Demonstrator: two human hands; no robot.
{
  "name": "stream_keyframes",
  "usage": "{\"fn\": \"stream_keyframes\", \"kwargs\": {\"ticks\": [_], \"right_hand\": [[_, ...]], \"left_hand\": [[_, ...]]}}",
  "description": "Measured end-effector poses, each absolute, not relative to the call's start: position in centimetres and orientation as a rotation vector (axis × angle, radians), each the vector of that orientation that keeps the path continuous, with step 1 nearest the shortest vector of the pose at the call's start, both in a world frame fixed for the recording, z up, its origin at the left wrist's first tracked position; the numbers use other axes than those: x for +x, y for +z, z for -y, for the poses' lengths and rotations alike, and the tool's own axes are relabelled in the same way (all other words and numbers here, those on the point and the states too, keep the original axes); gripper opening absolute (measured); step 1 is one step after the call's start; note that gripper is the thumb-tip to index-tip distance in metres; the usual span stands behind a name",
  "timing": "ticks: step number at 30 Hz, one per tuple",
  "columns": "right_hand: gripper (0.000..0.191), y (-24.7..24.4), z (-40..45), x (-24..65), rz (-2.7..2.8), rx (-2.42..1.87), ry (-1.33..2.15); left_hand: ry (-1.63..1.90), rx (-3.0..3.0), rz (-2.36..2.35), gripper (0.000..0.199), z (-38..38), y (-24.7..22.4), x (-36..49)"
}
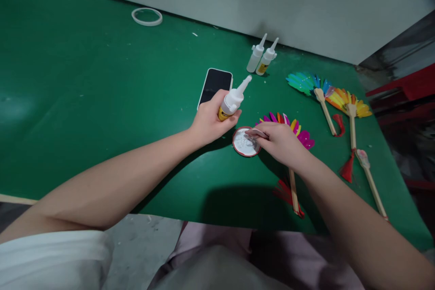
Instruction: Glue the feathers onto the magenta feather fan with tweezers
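My left hand (212, 120) is wrapped round a white glue bottle (233, 99) with a yellow label, its nozzle tilted up to the right. To its right, my right hand (280, 138) is closed in a pinch over a small round dish (243, 147) with a red rim and white contents. A small pale piece (258, 133) shows at the right fingertips, too little visible to name. Partly hidden behind that hand lies a fan (306, 139) of magenta, yellow and orange petals, with a wooden handle and red tassel.
Behind my left hand lies a phone (215, 82) on the green table (102, 77). Two more glue bottles (255, 58) stand near the wall. At right are a blue-green fan (302, 83), a yellow-orange fan (362, 106) and a wooden handle (374, 188). A white ring (147, 22) lies at the back.
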State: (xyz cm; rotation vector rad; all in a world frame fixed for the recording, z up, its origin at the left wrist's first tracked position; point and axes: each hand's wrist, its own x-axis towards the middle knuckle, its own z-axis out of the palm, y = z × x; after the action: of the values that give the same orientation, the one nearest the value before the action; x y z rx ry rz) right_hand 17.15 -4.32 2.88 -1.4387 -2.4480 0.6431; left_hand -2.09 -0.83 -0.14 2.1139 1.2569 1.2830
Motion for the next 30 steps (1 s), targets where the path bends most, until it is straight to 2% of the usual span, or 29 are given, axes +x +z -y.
{"fn": "stream_keyframes", "kwargs": {"ticks": [7,13,20,30], "right_hand": [[0.014,3.0,4.45,16.91,2.425,-1.574,0.648],[0.015,2.92,4.41,16.79,2.471,-1.563,0.635],[0.008,2.83,4.62,16.38,2.575,-1.585,0.435],[0.024,2.97,4.69,16.7,2.54,-1.463,0.484]], "left_hand": [[1.251,2.097,-1.271,0.024,0.95,-0.07,-2.04],[1.246,2.092,-1.277,0.025,0.92,0.04,-2.04],[1.259,2.111,-1.262,0.025,0.94,-0.1,-2.02],[1.255,2.109,-1.258,0.025,1.0,-0.07,-2.0]]}}
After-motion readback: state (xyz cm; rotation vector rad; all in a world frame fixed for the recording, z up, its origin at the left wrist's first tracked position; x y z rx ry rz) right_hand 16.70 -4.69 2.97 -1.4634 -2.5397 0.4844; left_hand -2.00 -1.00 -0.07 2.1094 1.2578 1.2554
